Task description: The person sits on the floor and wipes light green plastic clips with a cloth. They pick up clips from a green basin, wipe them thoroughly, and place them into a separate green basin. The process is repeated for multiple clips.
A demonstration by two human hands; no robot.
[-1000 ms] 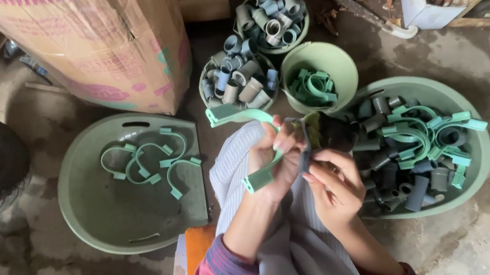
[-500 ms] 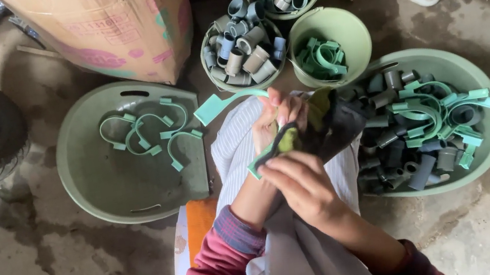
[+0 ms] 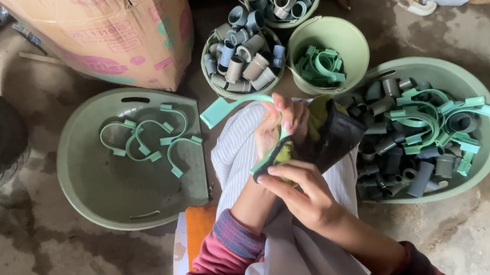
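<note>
The green curved clip [image 3: 239, 104] arcs over the person's lap, its flat end pointing toward the left basin [image 3: 95, 195]. The left hand [image 3: 280, 126] pinches it; the right hand [image 3: 300, 191], fingers curled, presses a dark cloth [image 3: 334, 136] against its lower end.

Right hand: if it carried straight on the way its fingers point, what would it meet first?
The right hand points up and left, fingertips already at the dark cloth wrapped around the green clamp. Past those it would probably meet the left hand, though depth is hard to judge.
</note>
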